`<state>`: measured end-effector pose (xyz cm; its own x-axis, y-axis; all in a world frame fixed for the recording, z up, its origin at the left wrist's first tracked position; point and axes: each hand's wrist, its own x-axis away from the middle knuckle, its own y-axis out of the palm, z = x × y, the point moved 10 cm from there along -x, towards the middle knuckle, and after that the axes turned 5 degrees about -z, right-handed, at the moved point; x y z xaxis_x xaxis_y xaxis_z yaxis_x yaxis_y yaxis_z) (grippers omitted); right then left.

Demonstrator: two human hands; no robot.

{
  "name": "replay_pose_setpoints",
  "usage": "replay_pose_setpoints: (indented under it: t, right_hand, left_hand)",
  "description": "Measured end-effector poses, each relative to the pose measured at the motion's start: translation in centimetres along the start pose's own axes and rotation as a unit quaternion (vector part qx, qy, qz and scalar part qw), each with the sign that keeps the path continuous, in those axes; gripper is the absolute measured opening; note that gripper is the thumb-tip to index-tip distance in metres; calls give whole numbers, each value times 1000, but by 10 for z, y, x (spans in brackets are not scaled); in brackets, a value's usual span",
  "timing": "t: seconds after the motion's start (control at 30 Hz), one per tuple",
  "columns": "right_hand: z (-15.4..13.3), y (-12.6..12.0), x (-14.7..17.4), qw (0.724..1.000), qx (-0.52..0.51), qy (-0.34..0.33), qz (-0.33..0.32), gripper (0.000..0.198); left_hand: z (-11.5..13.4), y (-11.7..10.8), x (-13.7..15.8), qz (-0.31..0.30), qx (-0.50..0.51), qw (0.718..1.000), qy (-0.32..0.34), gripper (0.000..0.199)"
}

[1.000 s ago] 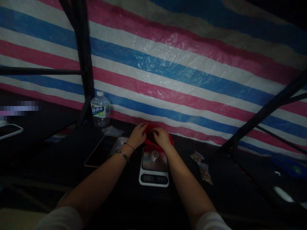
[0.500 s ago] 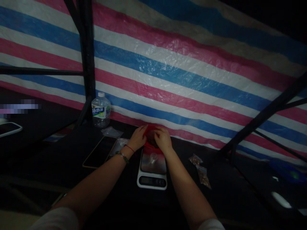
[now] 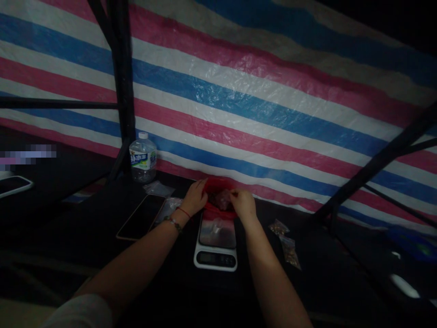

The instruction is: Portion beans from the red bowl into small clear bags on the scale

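Note:
A red plastic bag [image 3: 218,184] stands with its mouth spread at the back of a white kitchen scale [image 3: 215,268]. My left hand [image 3: 194,198] grips the bag's left rim, fingers closed on it. At the right side of the mouth, my right hand [image 3: 246,205] pinches a small clear plastic bag [image 3: 224,200]. Dark contents show inside the red bag, too dim to name. On the scale's metal plate, in front of the red bag, sits a small clear cup [image 3: 217,225].
Left of the scale are a phone [image 3: 141,217], clear plastic bags [image 3: 170,207] and a large bottle [image 3: 143,158]. To the right lie two small filled bags [image 3: 290,252]. Behind hangs a striped plastic sheet [image 3: 239,91], with black metal posts [image 3: 123,68] at the sides.
My right hand has moved right, out of the red bag's mouth, and a small clear bag now shows in its fingers. My left hand stays on the rim.

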<state>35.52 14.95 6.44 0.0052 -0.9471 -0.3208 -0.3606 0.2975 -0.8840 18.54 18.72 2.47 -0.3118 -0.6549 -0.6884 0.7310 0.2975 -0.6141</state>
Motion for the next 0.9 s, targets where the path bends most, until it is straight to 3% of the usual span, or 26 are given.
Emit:
replay_pose_setpoints:
  t: [0.1, 0.17, 0.33, 0.4, 0.47, 0.53, 0.6, 0.77, 0.9]
  right_hand:
    - [17, -4, -2, 998, -64, 10, 16, 20]
    - [31, -3, -3, 986, -161, 9, 37, 23]
    - [71, 13, 10, 906, -400, 58, 128, 32]
    - [78, 24, 18, 869, -467, 75, 145, 32]
    - [76, 33, 23, 842, -514, 79, 146, 32]
    - [70, 39, 25, 826, -542, 71, 136, 31]
    - [62, 43, 25, 810, -571, 59, 121, 30]
    - [49, 62, 24, 735, -674, 58, 42, 31]
    - [45, 67, 25, 710, -701, 71, 23, 29]
  left_hand:
    - [3, -10, 1, 34, -16, 999, -3, 51]
    - [6, -23, 3, 68, -26, 997, -2, 48]
    - [16, -46, 3, 102, 18, 995, 13, 39]
    - [22, -43, 1, 76, 73, 994, 10, 38]
    - [32, -26, -3, 7, 155, 988, -5, 43]
    - [42, -5, -5, -67, 240, 968, -30, 51]
    - [49, 9, -7, -106, 298, 947, -58, 52]
    - [40, 11, -13, -99, 377, 912, -123, 37]
    - [26, 1, -12, -87, 382, 904, -171, 30]
